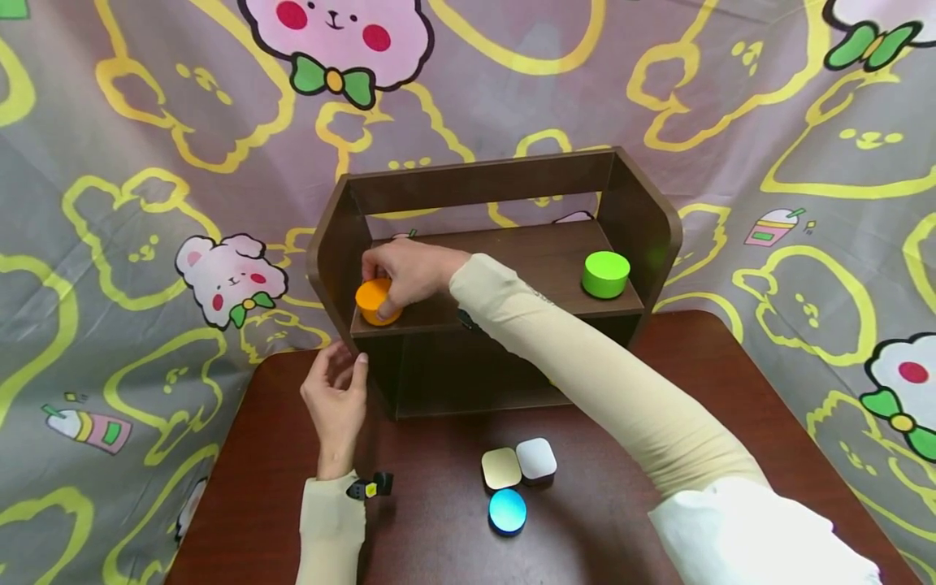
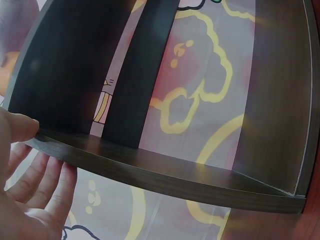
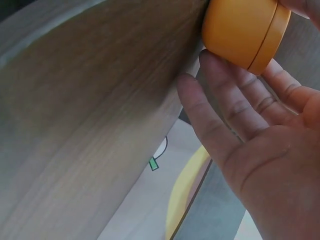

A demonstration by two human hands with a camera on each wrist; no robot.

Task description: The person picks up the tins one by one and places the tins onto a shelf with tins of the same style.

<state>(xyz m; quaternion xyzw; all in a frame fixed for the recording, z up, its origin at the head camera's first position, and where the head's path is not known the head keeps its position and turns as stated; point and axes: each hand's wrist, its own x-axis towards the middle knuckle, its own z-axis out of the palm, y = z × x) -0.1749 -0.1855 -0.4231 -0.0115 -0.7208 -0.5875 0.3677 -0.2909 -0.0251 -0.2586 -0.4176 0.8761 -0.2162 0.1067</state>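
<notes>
A dark brown two-level wooden shelf (image 1: 537, 252) stands on the table. My right hand (image 1: 418, 270) grips a round orange container (image 1: 370, 299) at the left front corner of its upper board. In the right wrist view the orange container (image 3: 242, 30) is close against the side panel (image 3: 95, 115), with thumb and fingers around it. Lower down, my left hand (image 1: 335, 402) pinches the front edge of the shelf's left side. The left wrist view has the thumb on the inner face of that panel (image 2: 165, 175) and the fingers along its outer face.
A round green container (image 1: 605, 276) sits at the upper board's right end. In front of the shelf, a cream square container (image 1: 500, 469), a white square one (image 1: 537, 459) and a round blue one (image 1: 508, 512) lie grouped on the reddish-brown table (image 1: 431, 504). Patterned cloth (image 1: 219, 154) hangs behind.
</notes>
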